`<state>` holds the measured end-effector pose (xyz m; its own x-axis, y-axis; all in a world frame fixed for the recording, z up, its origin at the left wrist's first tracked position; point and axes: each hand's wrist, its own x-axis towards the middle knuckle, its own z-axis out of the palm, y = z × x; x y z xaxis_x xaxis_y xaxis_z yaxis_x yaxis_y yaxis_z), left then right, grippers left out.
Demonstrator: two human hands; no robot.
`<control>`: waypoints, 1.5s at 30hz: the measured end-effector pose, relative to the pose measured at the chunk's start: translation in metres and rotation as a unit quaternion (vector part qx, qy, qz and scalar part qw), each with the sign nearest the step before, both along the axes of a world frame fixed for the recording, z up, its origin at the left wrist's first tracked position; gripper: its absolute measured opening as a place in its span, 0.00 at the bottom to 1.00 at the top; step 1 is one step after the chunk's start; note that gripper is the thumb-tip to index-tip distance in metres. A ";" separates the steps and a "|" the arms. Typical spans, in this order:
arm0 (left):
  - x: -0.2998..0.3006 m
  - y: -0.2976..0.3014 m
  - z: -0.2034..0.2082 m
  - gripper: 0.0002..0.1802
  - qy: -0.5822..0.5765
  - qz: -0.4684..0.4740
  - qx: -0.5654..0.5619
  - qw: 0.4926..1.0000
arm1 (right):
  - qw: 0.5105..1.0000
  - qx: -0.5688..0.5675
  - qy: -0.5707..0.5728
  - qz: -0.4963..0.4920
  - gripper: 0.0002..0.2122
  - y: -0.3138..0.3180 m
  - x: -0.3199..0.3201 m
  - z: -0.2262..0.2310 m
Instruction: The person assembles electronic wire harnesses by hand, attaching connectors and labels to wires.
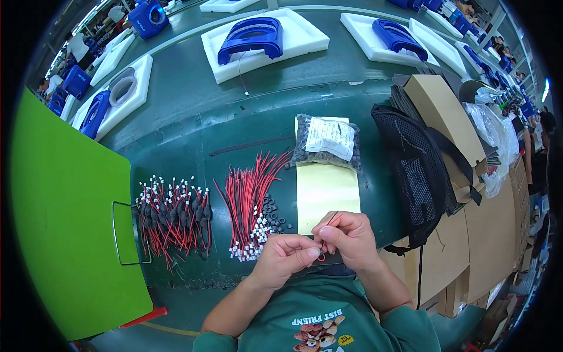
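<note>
Close to the table's front edge, my two hands work on one red-and-black wire lead (pixel 322 257). My left hand (pixel 286 258) pinches it low down, near a small red loop. My right hand (pixel 350 238) grips it higher up, where its thin ends stick out above the thumb. What sits between the fingertips is partly hidden. Left of my hands lies a bundle of red-and-black leads (pixel 246 190) with white connectors. Small black rings (pixel 271 212) are scattered beside it. Farther left is a pile of leads fitted with black rings (pixel 175 214).
A clear bag of black parts (pixel 325 144) rests on a yellow sheet (pixel 328 196). At right are a black mesh bag (pixel 410 170) and cardboard (pixel 487 229). A green board (pixel 76 217) stands at left. Blue housings (pixel 252 38) on white foam line the far conveyor.
</note>
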<state>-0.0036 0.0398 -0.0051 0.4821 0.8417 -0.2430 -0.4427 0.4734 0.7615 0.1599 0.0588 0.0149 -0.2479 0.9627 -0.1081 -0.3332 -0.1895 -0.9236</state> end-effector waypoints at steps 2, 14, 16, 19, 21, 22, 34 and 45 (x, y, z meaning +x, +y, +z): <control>-0.002 0.001 0.008 0.08 0.030 0.003 -0.010 0.999 | 0.999 0.008 0.013 -0.029 0.05 -0.001 0.003 -0.003; -0.003 -0.002 0.018 0.08 0.105 0.073 0.108 0.986 | 0.997 -0.015 -0.053 0.051 0.07 -0.011 0.001 -0.004; -0.002 -0.002 0.020 0.08 0.123 0.075 0.125 0.982 | 0.992 0.012 -0.119 0.045 0.05 -0.013 -0.001 -0.006; -0.001 -0.006 0.019 0.09 0.120 0.076 0.149 0.979 | 0.986 0.074 -0.145 -0.023 0.06 -0.014 -0.008 -0.009; 0.000 -0.009 0.018 0.09 0.099 0.077 0.156 0.980 | 0.988 0.072 -0.128 -0.050 0.06 -0.014 -0.010 -0.007; 0.000 -0.010 0.019 0.10 0.103 0.091 0.170 0.976 | 0.988 0.071 -0.113 -0.080 0.06 -0.015 -0.011 -0.006; -0.009 0.002 0.018 0.07 0.084 0.092 0.144 0.982 | 0.996 -0.003 -0.086 -0.024 0.14 -0.012 0.000 0.004; -0.011 0.004 0.015 0.14 0.055 0.114 0.157 0.979 | 0.985 0.016 -0.171 -0.016 0.19 -0.011 0.011 0.004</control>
<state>-0.0143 0.0439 0.0104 0.2582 0.9661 0.0053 -0.4172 0.1065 0.9026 0.1708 0.0474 0.0188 -0.1723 0.9738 -0.1485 -0.0076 -0.1521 -0.9883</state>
